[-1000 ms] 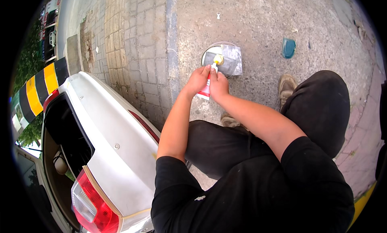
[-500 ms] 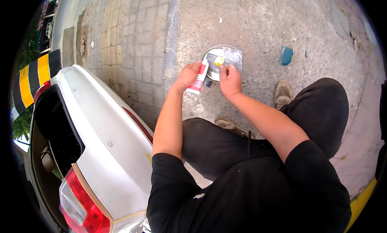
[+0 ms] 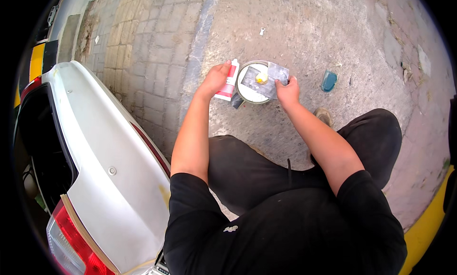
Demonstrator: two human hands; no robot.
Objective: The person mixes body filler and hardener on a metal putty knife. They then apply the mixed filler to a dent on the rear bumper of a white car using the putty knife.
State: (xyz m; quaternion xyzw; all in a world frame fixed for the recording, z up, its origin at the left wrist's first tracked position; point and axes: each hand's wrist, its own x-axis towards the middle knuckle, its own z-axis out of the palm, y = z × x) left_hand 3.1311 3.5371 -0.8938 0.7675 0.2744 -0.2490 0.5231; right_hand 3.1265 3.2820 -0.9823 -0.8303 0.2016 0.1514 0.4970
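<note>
My left hand [image 3: 216, 80] is closed around a red and white squeeze tube [image 3: 230, 81], its narrow white end pointing away from me. To the right of the tube sits a round can [image 3: 252, 98] with a pale top. Across that top lies a thin grey plate [image 3: 250, 79], bearing a dollop of white and yellow paste [image 3: 262, 78]. My right hand [image 3: 288, 91] pinches the edge of a flat grey sheet [image 3: 278, 71] at the can's right side. Whether this sheet and the plate are one piece, I cannot tell.
A white car [image 3: 109, 146] with its rear open stands close on my left. Right of the can, a blue-green block [image 3: 329, 81] lies on the concrete. A small white tab [image 3: 262, 31] lies farther off. A dark flat piece [image 3: 237, 101] sticks out by the can.
My right hand has moved from beside the paste to the grey sheet's right edge. The tube has shifted slightly up and left in my left hand. The view has shifted somewhat.
</note>
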